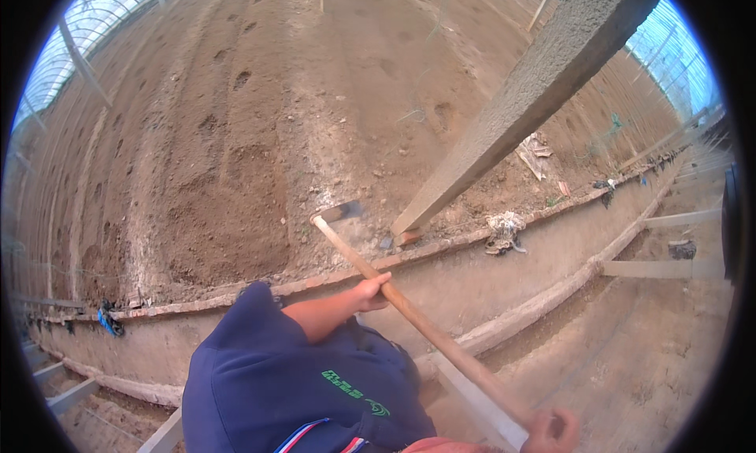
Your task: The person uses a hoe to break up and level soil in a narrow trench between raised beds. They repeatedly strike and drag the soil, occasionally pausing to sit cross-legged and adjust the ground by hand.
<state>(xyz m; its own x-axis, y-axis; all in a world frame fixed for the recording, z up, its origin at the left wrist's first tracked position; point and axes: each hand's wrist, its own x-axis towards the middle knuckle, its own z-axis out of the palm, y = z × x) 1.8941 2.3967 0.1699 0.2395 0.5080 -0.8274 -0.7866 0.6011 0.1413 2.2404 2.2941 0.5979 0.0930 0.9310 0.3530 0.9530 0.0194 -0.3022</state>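
Note:
A hoe with a long wooden handle (434, 332) runs diagonally from the lower right up to the soil. Its metal blade (345, 211) rests at the soil's near edge, beside the foot of a concrete post (472, 163). Around the middle of the handle, my left hand (371, 292) is closed, the arm bent across in front of my body. My right hand (552, 432), somewhat blurred, is curled at the handle's rear end near the bottom of the view. A dark blue shirt (295, 376) covers my torso.
A low wall (466, 281) with a brick-edged rim borders the soil bed (230, 175). Pale crossbars (661, 268) span the lower strip on the right. A wad of fibrous debris (504, 231) hangs on the rim. Beneath the post sits a brick (407, 237).

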